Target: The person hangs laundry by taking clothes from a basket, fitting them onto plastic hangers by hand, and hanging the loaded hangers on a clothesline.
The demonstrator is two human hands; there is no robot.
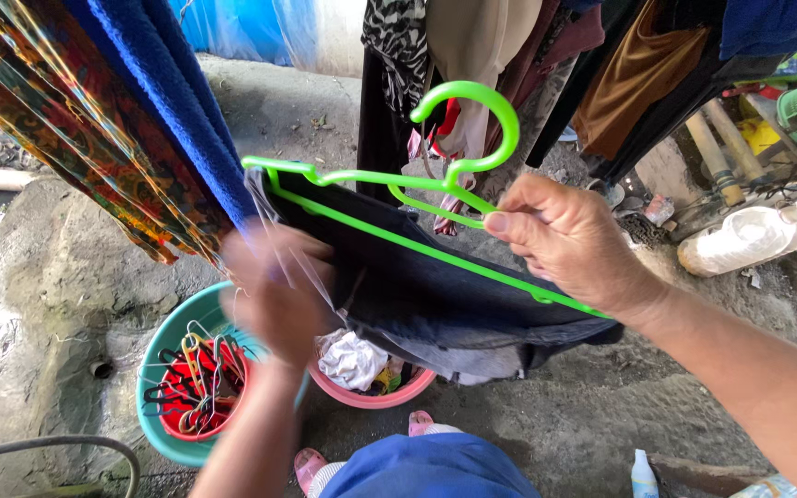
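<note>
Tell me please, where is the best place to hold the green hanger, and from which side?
Probably at the neck just under the hook of the green hanger, coming from the right, where the right hand pinches it. The dark garment covers the lower bar, and the left hand works its left end.

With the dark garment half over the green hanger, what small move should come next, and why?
Probably the left hand should pull the dark fabric garment further along the bright green plastic hanger to even it out: the cloth bunches and sags toward the lower end, while the right hand pinches the hanger near its hook. The left hand is blurred, so its grip is unclear.
</note>
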